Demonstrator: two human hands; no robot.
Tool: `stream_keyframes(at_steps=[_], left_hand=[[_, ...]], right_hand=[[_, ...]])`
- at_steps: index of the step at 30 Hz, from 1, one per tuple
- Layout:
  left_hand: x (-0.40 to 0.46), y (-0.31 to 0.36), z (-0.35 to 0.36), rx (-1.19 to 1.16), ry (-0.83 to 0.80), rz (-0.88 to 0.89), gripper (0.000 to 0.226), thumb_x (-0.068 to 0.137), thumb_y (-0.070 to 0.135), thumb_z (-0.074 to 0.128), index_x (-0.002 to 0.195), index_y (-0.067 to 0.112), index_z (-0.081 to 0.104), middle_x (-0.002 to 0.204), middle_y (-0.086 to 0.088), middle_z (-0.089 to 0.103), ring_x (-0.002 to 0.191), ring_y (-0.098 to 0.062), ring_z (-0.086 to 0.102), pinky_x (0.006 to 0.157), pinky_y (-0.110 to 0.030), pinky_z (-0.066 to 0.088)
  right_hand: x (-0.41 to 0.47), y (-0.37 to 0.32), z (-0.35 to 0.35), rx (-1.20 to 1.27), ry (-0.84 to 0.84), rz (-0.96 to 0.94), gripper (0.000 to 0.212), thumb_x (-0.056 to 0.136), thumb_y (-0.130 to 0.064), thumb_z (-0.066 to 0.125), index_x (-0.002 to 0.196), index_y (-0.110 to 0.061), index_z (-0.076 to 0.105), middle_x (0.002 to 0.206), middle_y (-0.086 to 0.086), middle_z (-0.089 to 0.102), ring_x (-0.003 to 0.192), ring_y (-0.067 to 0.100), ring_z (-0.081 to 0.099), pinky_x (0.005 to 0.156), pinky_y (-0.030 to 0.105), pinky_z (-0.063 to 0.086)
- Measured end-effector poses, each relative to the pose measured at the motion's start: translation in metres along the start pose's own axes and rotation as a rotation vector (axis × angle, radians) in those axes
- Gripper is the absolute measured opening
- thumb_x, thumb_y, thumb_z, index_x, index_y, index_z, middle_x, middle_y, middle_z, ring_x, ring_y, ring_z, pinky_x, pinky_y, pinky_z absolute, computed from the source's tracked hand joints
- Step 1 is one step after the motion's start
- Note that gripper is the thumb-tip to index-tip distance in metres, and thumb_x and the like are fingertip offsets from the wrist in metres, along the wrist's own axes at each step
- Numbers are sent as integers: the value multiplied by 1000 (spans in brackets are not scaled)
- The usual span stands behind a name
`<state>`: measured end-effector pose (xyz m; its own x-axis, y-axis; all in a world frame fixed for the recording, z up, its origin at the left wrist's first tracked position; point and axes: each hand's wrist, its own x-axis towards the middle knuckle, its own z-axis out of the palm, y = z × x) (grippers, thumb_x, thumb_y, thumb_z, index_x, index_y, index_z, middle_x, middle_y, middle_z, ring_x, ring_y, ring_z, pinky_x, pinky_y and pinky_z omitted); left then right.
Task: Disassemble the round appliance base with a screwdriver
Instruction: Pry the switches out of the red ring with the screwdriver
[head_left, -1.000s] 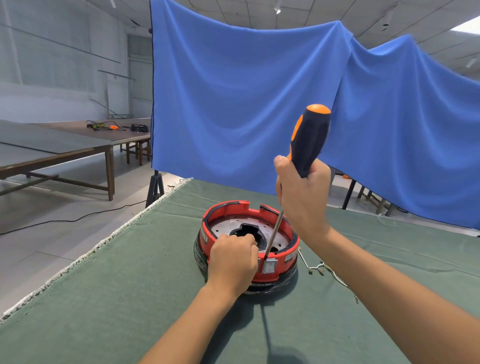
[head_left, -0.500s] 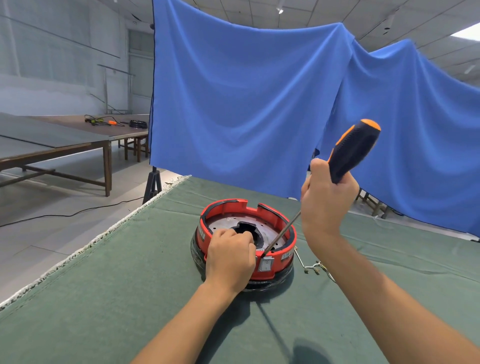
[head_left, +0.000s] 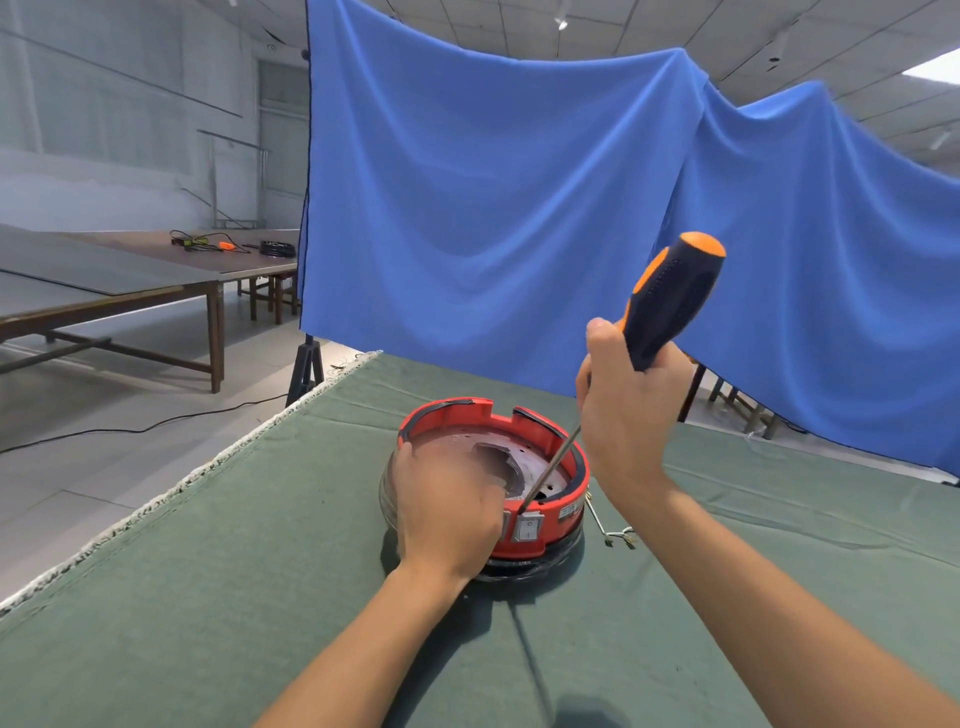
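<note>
The round appliance base (head_left: 449, 415), red with a black rim and a metal plate inside, sits on the green cloth. My left hand (head_left: 444, 512) is blurred with motion; it lies over the base's near-left rim with fingers curled on it. My right hand (head_left: 628, 415) grips the black-and-orange screwdriver (head_left: 670, 296) by the lower handle, above the base's right side. The handle leans up and to the right. Its thin shaft runs down-left, and the tip meets the near rim just above a white rocker switch (head_left: 528, 529).
A bent wire piece (head_left: 615, 535) lies on the cloth right of the base. The green-covered table (head_left: 234, 571) has its left edge close by. A blue curtain (head_left: 493, 208) hangs behind, a black stand (head_left: 306, 369) at its left corner. Wooden tables (head_left: 130, 280) stand far left.
My right hand and the screwdriver handle swung right and tilted further, the tip staying at the near rim. My left hand shifted left on the base and is now blurred.
</note>
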<state>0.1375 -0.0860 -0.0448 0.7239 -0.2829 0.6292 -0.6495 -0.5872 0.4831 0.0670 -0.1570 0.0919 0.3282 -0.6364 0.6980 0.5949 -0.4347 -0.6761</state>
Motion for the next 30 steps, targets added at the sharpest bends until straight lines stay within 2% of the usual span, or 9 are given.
stream_keyframes(at_steps=[5,8,10,12,16,24,26,28,30], left_hand=[[0,2,-1,-4,-5,-5,30,77,23,41,62,12,64,72,2,64,98,-21,53,114,-45,18],[1,3,-1,6,-20,-14,30,77,23,40,62,12,63,72,3,64,97,-21,52,114,-45,18],[2,3,-2,20,-42,-31,32,78,24,37,63,13,63,74,4,64,99,-18,51,116,-42,13],[2,4,-3,21,-48,-34,34,78,24,34,61,14,62,73,4,64,98,-18,51,115,-42,13],[1,3,-1,27,1,12,33,77,18,41,52,12,61,62,0,62,85,-23,57,110,-51,29],[2,2,-2,10,-29,0,41,79,27,34,55,11,62,63,0,61,93,-20,55,115,-43,17],[1,3,-4,-5,-24,29,45,79,29,29,55,10,62,62,-1,62,92,-23,55,113,-47,24],[0,6,-7,7,17,33,38,75,26,37,50,12,61,58,0,60,88,-20,53,107,-51,37],[0,7,-8,25,-3,22,30,72,23,44,50,12,62,58,0,61,85,-19,53,107,-50,37]], right_hand=[[13,4,23,-48,-152,52,36,66,-15,52,56,-21,18,56,5,15,60,30,16,48,35,15],[21,12,37,-92,-261,80,34,65,-15,50,54,-21,19,48,-7,18,50,17,15,43,21,14],[26,17,45,-130,-326,78,36,66,-15,50,51,-24,19,45,-14,17,45,10,14,40,18,16],[30,24,51,-171,-356,76,37,67,-18,51,50,-26,19,45,-13,17,46,11,14,40,20,16],[39,40,60,-260,-383,83,39,74,-14,54,53,-20,21,43,-12,18,45,12,16,43,23,16],[43,62,78,-482,-439,132,41,78,-18,55,52,-19,24,38,-9,22,41,12,20,43,25,20],[43,63,78,-517,-453,149,40,78,-19,56,52,-18,25,40,-10,24,42,14,23,45,26,21],[44,60,73,-494,-444,159,41,79,-18,56,52,-18,25,38,-11,23,41,13,22,45,26,21],[47,51,62,-410,-391,160,40,79,-16,56,53,-19,25,38,-12,22,41,12,20,45,25,20]])
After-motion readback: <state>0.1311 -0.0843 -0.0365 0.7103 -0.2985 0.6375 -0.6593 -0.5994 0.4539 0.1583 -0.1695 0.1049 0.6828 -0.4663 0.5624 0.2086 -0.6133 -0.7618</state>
